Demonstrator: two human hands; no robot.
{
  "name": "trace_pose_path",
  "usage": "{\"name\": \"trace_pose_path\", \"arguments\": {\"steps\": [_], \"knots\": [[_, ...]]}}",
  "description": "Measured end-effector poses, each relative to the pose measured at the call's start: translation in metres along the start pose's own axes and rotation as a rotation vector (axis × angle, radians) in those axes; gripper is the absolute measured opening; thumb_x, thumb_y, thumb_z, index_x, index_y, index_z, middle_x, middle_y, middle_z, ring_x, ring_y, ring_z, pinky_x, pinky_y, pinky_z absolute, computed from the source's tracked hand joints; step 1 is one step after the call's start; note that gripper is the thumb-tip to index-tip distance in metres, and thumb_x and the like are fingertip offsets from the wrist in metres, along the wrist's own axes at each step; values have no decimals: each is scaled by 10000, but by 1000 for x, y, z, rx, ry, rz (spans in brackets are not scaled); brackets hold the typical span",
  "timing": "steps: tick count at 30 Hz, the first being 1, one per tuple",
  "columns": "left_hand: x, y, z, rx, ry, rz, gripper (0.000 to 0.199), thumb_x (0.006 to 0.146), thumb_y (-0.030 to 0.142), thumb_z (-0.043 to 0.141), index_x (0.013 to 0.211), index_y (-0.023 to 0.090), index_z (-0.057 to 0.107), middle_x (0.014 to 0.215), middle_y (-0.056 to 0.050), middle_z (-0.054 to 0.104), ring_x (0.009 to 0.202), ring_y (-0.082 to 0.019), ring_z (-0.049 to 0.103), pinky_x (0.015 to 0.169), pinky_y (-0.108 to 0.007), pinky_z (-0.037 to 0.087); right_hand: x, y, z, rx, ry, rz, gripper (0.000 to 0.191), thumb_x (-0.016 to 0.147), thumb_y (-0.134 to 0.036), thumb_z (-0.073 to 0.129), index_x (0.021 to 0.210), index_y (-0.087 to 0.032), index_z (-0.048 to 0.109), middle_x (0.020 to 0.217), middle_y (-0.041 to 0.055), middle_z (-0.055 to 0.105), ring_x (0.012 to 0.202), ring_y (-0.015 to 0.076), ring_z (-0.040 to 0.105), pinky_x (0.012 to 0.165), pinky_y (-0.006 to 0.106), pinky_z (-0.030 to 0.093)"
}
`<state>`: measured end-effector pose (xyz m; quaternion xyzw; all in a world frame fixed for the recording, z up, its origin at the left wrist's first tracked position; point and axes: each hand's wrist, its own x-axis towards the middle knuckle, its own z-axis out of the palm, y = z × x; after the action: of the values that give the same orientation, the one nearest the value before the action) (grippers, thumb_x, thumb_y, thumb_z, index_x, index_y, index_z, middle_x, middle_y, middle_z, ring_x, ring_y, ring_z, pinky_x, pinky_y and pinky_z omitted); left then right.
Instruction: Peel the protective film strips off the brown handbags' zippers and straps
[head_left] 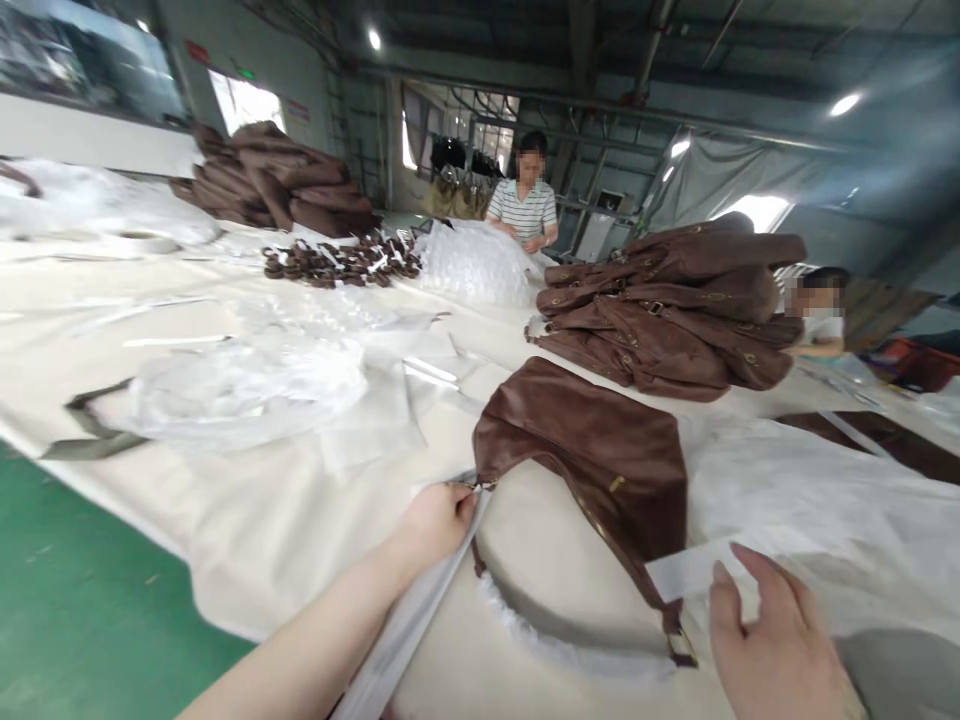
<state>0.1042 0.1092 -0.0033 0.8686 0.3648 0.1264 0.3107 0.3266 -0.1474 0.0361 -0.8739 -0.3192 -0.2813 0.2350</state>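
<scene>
A brown leather handbag (585, 430) lies on the cloth-covered table in front of me, its curved strap (555, 635) toward me and wrapped in thin white material. My left hand (435, 522) is closed in a pinch at the bag's left strap end, on a long white strip (420, 610) that trails down toward the lower edge of the view. Between the thumb and fingers of my right hand (780, 630) is a short white strip (686, 572), its far end over the bag's right corner. A metal buckle (681, 645) sits just below that corner.
Brown bags are piled behind (667, 310) and at far left (277, 180). Crumpled clear plastic (255, 385) covers the left, with more white wrapping (832, 500) at right. Small brown pieces (337, 262) lie farther back. One person (523, 205) stands across the table, another (821, 320) at right.
</scene>
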Motion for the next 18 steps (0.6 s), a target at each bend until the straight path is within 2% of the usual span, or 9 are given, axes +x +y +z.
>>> {"name": "trace_pose_path", "arguments": {"steps": [2, 5, 7, 9, 10, 13, 18], "knots": [[-1, -1, 0, -9, 24, -23, 332, 882, 257, 397, 709, 165, 665, 635, -41, 630, 581, -146, 552, 562, -244, 318, 15, -51, 12, 319, -220, 8, 366, 832, -437, 441, 1076, -216, 602, 1093, 113, 632, 954, 270, 606, 813, 372, 470], [-3, -4, 0, -57, 41, -11, 353, 887, 265, 382, 651, 158, 622, 541, -4, 529, 522, -121, 472, 516, -232, 280, 25, -119, 51, 688, -720, 42, 281, 822, -449, 483, 892, -227, 640, 883, 69, 681, 784, 209, 638, 708, 313, 491], [-5, -6, 0, -98, 49, 24, 361, 887, 261, 368, 623, 156, 591, 526, 8, 493, 513, -114, 443, 505, -228, 273, 22, -152, 81, 834, -1035, 157, 260, 793, -445, 533, 775, -198, 613, 723, 50, 654, 611, 172, 615, 566, 282, 472], [-6, -8, 1, -120, 66, 65, 348, 882, 242, 361, 619, 157, 573, 538, 9, 498, 516, -110, 440, 509, -226, 281, 14, -172, 106, 928, -1215, 280, 288, 773, -459, 547, 708, -179, 558, 637, 26, 609, 472, 125, 547, 441, 239, 401], [-7, -8, 2, -120, 77, 80, 340, 880, 232, 359, 623, 159, 569, 548, 7, 509, 519, -109, 444, 512, -226, 286, 10, -178, 116, 965, -1245, 317, 310, 769, -476, 539, 692, -177, 532, 615, 12, 588, 432, 104, 510, 403, 220, 359], [-7, -8, 4, -87, 106, 92, 334, 879, 223, 352, 628, 165, 563, 564, 0, 539, 519, -110, 460, 519, -232, 291, -2, -182, 132, 1060, -1227, 331, 370, 743, -538, 524, 655, -183, 477, 557, -35, 513, 381, 65, 420, 348, 189, 255], [-3, -2, 7, -10, 117, 34, 345, 875, 242, 360, 604, 168, 560, 542, -11, 536, 507, -115, 465, 509, -240, 283, -7, -176, 140, 1147, -1234, 329, 350, 694, -505, 572, 601, -192, 449, 474, -75, 436, 339, 49, 355, 326, 188, 184]]}}
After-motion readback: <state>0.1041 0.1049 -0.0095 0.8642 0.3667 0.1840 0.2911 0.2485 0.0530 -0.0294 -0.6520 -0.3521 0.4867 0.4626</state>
